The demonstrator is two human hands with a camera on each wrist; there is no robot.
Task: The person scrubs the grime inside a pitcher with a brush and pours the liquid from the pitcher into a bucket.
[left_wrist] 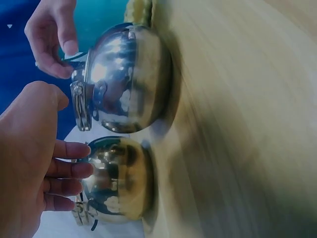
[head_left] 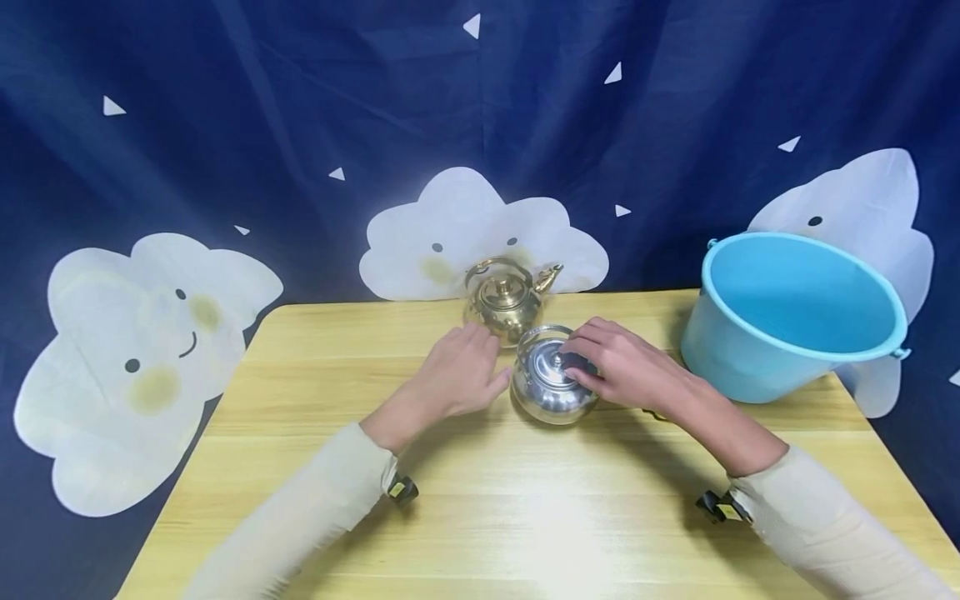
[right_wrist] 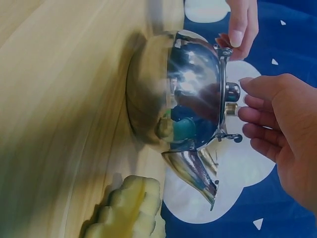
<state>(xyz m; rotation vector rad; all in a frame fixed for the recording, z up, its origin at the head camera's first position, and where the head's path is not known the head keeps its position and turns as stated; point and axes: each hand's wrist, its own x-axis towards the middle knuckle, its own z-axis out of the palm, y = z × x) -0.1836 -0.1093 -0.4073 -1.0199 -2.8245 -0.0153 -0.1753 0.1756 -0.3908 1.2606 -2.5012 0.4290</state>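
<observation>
A silver teapot (head_left: pixel 551 392) stands upright on the table, lid on and handle raised. Over its lid is my right hand (head_left: pixel 626 367); in the right wrist view the thumb and fingertips spread around the lid knob (right_wrist: pixel 233 92), seemingly just short of it. Behind and slightly left stands a brass-coloured teapot (head_left: pixel 504 304), its spout pointing right. My left hand (head_left: pixel 465 367) hovers left of the silver teapot and in front of the brass one. In the left wrist view its loose fingers (left_wrist: pixel 67 168) overlap the brass teapot; whether they touch it I cannot tell.
A light blue bucket (head_left: pixel 772 367) stands at the table's back right. In the right wrist view, a bumpy yellow object (right_wrist: pixel 131 208) lies near the silver teapot's spout; my right arm hides it in the head view. A dark blue cloud-patterned curtain (head_left: pixel 300 83) hangs behind the wooden table (head_left: pixel 450 517).
</observation>
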